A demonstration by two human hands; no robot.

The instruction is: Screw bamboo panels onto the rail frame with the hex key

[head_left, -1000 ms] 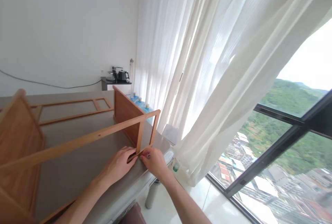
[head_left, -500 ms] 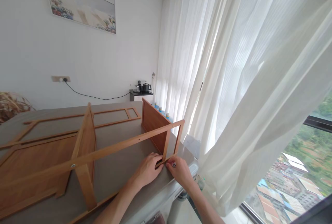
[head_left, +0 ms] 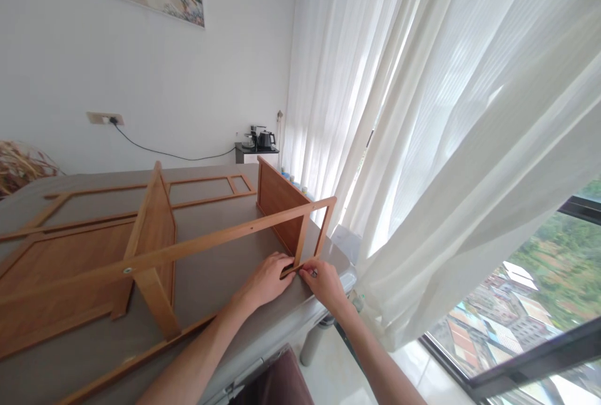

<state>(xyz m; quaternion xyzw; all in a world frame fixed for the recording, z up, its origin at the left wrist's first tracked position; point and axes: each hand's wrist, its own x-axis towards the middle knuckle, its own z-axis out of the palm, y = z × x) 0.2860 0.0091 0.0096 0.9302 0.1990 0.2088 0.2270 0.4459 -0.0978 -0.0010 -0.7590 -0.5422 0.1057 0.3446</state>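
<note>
A partly joined wooden shelf frame [head_left: 225, 231] stands on its side on a grey-covered table [head_left: 211, 283]. Two brown panels rise between its rails: a middle panel [head_left: 157, 220] and an end panel [head_left: 280, 205]. My left hand [head_left: 265, 280] is closed around the low rail at the frame's right end, by the foot of a short crosspiece [head_left: 301, 239]. Just to the right of it, my right hand [head_left: 323, 283] pinches with thumb and forefinger at the same rail. Whatever small thing lies between those fingertips is hidden.
Another framed wooden panel [head_left: 66, 286] lies at the left. A flat ladder-like frame [head_left: 206, 191] is farther back. White curtains [head_left: 422, 142] hang beside the table's right edge. A coffee maker [head_left: 257, 136] stands on a small cabinet behind, and a brown chair [head_left: 277, 380] is below the near edge.
The view has tipped downward, so the scene sits higher and more of the chair and floor shows. Both hands keep their places at the rail's end.
</note>
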